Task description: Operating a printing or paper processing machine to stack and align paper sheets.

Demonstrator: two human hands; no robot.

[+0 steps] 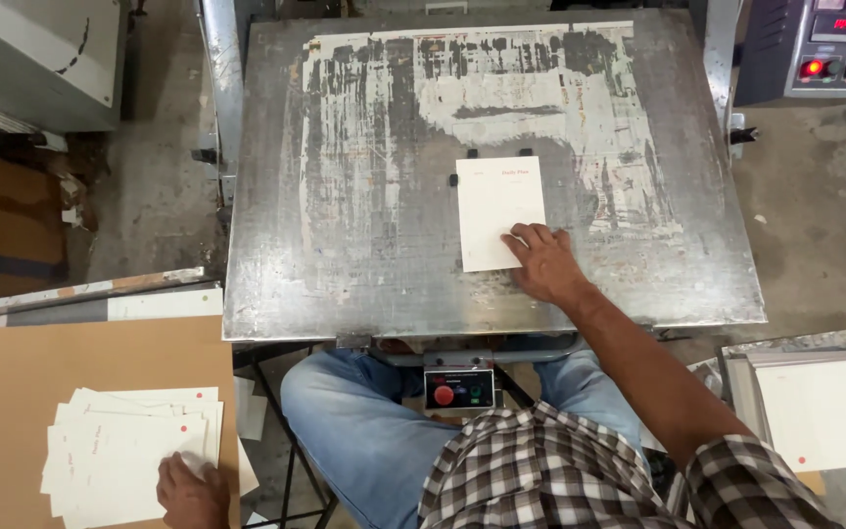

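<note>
While looking straight down from the head camera: right hand (541,263) flat on the worn metal press table (276,245), fingers spread and lying on the lower right corner of a white card (497,211), gripping nothing, just pressing. Card upright and rectangular, near the middle of the table, backed against small black stops (472,153) at its top and left edge; faint reddish print near its top, too small to read. Left hand (192,495) down at the bottom left, palm down on the near edge of a loose fanned stack of white cards (119,451), fingers loosely curled, hold on any single card impossible to tell. Stack sitting on a brown board (12,392), each card with reddish print and a small red dot. Second white stack (824,407) at right, red dot near its corner, cut off by the frame. Small black box (459,388) under the table edge, between blue-jeaned knees, with a red button and a green one. Grey control panel (834,49) top right with red and green lamps, partly cropped. Checked shirt hiding the lap below.
</note>
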